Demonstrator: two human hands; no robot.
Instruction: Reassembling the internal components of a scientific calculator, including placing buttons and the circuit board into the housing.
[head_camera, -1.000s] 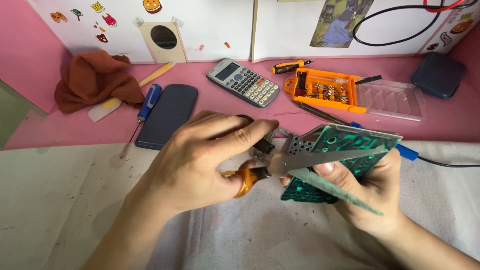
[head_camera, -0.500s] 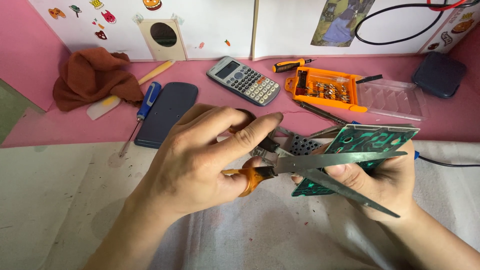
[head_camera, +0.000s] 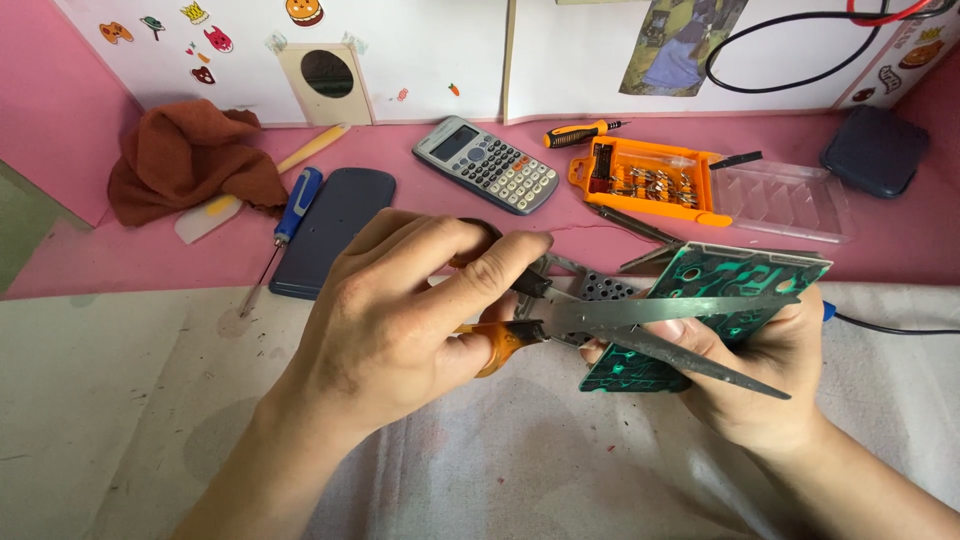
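L hand (head_camera: 400, 320) grips orange-handled scissors (head_camera: 640, 325), blades open (straddling board edge); R hand (head_camera: 760, 370) clamps green circuit board (head_camera: 715, 315) tilted, steadying it for blades.

A single head-worn camera looks steeply down, close over the cloth-covered table (head_camera: 120, 400), facing the wall.

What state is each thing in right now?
scissors: blades open, astride the board's edge
green circuit board: held tilted in right hand
left hand: on the scissors' orange handles
orange bit case: lid open
calculator: lying face up
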